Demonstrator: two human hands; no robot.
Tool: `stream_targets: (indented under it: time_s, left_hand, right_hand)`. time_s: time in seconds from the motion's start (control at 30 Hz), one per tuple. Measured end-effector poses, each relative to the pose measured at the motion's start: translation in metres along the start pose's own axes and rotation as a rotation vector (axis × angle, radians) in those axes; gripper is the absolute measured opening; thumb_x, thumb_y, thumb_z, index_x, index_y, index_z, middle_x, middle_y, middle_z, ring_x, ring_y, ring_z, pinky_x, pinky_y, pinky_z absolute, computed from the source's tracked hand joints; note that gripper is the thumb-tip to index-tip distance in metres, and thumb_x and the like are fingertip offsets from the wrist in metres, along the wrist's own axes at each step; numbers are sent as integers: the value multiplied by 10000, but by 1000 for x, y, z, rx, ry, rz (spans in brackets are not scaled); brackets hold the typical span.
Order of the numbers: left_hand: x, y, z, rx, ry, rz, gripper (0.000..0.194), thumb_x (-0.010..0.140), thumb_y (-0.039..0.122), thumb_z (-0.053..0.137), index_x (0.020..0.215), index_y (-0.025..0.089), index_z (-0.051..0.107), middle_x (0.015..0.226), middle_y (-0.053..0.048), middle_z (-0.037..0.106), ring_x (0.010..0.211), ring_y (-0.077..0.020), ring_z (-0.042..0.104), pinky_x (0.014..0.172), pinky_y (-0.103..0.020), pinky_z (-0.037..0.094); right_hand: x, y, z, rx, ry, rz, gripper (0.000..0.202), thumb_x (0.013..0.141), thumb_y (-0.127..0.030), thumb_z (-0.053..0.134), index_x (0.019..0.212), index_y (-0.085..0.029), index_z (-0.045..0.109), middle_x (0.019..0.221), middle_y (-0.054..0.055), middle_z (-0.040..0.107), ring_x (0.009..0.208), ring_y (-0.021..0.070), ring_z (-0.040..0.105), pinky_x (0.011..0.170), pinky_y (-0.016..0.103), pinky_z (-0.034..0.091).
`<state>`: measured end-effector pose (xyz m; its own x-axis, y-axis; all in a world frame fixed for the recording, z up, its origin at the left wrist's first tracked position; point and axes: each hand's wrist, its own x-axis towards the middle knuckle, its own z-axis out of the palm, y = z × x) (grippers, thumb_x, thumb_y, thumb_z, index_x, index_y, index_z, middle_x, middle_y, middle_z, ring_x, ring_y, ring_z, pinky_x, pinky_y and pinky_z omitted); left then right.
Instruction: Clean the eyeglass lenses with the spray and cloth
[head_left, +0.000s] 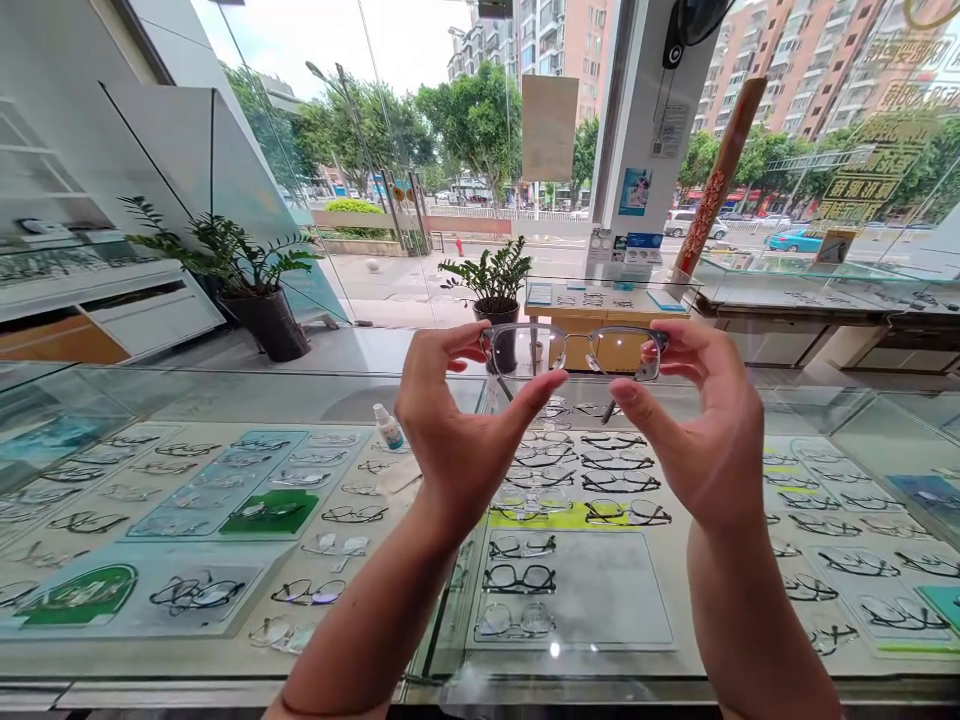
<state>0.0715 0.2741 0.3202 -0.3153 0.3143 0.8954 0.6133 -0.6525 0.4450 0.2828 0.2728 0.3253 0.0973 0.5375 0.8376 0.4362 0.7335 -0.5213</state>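
A pair of eyeglasses (576, 338) with a dark upper rim and clear lenses is held up level above the glass display counter (600, 655). My left hand (465, 420) grips its left end between the fingers, with the thumb stretched below the lens. At the right end, my right hand (694, 420) has its fingers closed on the frame, thumb pointing inward under the lens. Parts of the temples show below the lenses; the rest is hidden by my hands. Under the glasses, rows of other spectacles (519, 578) lie inside the counter.
A small white spray bottle (388, 428) and a pale cloth (399, 478) are on the counter left of my left hand. Potted plants (281, 325) stand beyond it, before the large window. Another display table (574, 322) is further back, with a showcase (795, 290) at right.
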Motion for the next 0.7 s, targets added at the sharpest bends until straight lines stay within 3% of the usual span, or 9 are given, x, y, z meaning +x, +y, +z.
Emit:
stream_targets:
  time_s: [0.33,0.7]
  left_hand:
    - [-2,-4,4,45,27,180,647,749,571,963,1223,243,670,1069,-48,702,899,-203,669,797,-385,571]
    - [-3,0,7,36,25,213,616,769,533,959,1224,240,665,1035,-37,693,905,-199,669,803,-373,576]
  right_hand:
    - [1,2,-5,-47,-41,24,595,892,-582,844,1377,-301,642,1338,96,727,1183,316,723,971,536,623]
    - [4,8,-8,-67,-77,44,610,924,-588,803,1434,-308,617,1358,106,724,1220,320,720,928,516,641]
